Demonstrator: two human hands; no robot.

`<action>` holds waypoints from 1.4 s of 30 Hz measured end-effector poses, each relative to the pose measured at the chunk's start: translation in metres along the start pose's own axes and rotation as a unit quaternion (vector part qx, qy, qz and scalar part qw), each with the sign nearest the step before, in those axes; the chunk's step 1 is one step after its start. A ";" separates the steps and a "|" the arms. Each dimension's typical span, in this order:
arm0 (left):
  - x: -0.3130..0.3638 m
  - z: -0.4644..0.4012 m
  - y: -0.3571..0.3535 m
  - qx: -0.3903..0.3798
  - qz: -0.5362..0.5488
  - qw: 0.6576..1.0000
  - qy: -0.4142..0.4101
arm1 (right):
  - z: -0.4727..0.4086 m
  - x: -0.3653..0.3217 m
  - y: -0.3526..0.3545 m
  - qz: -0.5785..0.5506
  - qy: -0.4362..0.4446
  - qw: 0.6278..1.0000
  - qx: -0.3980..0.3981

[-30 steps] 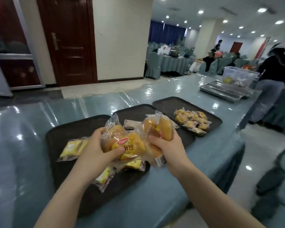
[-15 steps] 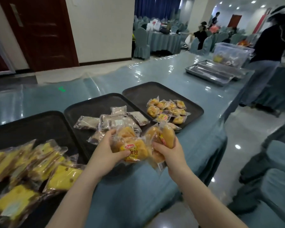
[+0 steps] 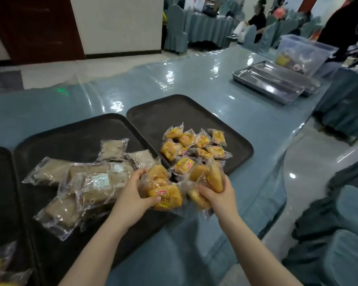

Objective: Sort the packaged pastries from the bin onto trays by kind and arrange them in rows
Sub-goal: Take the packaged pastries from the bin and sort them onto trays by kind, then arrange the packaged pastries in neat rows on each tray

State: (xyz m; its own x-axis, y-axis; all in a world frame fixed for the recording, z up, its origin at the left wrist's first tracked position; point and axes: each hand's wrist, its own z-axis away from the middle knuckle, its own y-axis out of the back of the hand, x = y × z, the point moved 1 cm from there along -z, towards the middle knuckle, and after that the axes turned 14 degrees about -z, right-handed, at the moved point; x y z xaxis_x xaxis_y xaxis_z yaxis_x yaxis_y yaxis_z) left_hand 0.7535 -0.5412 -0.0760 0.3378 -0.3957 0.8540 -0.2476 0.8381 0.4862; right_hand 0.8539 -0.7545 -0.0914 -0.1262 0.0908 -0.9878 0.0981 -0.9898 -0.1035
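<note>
Buns in crinkly film, light, soft and slippery, are clutched by the left hand and right hand just beside the right-hand tray's near edge, best gripped gently round the body, not the loose wrapper ends.

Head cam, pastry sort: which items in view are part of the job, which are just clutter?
In play:
- left hand gripping yellow bread packs
- right hand gripping round bun packs
- right tray with yellow packs
- middle tray with brown cake packs
- clear bin

Lying about:
- steel trays
- covered chairs
</note>
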 end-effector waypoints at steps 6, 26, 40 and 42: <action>0.012 -0.064 -0.048 0.057 -0.006 0.998 0.026 | -0.109 0.015 0.026 0.099 0.065 0.993 -0.002; 0.054 -0.215 -0.184 0.167 -0.155 0.963 0.140 | -0.314 0.053 0.028 0.465 0.098 0.858 -0.197; 0.033 -0.125 -0.178 0.047 -0.344 0.936 0.066 | -0.298 0.028 0.021 0.418 0.195 0.829 -0.317; 0.028 -0.121 -0.191 0.031 -0.398 0.915 0.058 | -0.290 0.032 0.022 0.407 0.198 0.830 -0.325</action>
State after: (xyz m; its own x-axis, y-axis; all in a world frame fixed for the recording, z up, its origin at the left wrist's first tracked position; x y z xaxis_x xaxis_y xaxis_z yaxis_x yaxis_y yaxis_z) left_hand 0.9198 -0.6672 -0.1677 0.5269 -0.8259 0.2005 0.0688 0.2766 0.9585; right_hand 1.1379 -0.7412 -0.1588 0.5652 -0.4229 -0.7083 0.5198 -0.4841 0.7038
